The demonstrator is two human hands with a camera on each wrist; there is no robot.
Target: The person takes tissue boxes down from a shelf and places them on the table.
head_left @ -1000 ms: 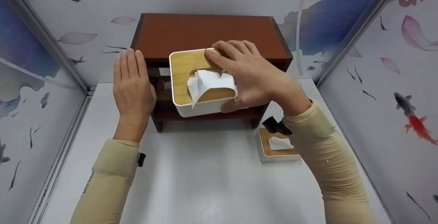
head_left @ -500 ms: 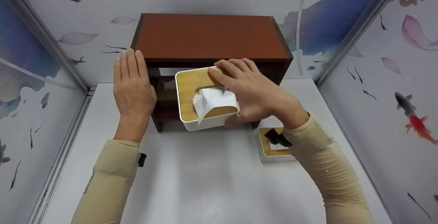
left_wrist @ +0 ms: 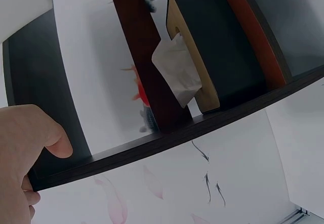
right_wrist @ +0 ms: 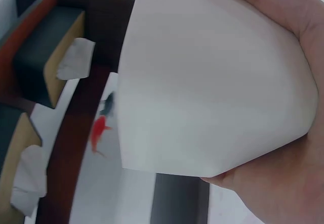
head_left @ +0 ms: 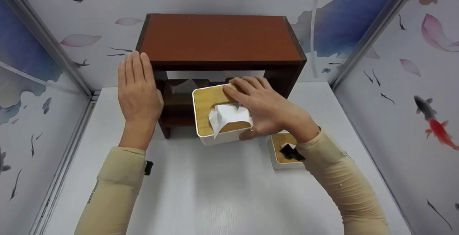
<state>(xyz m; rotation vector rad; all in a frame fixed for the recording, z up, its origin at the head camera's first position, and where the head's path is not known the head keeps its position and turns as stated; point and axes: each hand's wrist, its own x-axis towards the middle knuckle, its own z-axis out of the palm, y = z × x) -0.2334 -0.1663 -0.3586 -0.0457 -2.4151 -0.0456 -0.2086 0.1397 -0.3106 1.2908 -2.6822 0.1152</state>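
Note:
My right hand (head_left: 267, 107) holds a white tissue box (head_left: 206, 107) with a wood-look lid in front of the brown shelf (head_left: 222, 37). A white tissue sticks out of its slot, and the box tilts. Thumb and fingers span its right end; in the right wrist view its plain white side (right_wrist: 212, 82) fills the middle. My left hand (head_left: 138, 88) lies along the shelf's left side panel, fingers straight on the outside. The left wrist view shows the thumb (left_wrist: 61, 144) on the inner face, the panel edge between thumb and fingers.
Inside the shelf stand two dark tissue boxes with wood-look fronts, one at the left (left_wrist: 223, 42) and another (right_wrist: 50, 47) beside it. A second white tissue box (head_left: 276, 147) sits on the white table (head_left: 215, 192), partly behind the right wrist. Printed walls (head_left: 387, 102) enclose the table.
My right hand has brought the white tissue box down, toward me and slightly right, away from the shelf top. More of the shelf's inside shows. The left hand has stayed in place.

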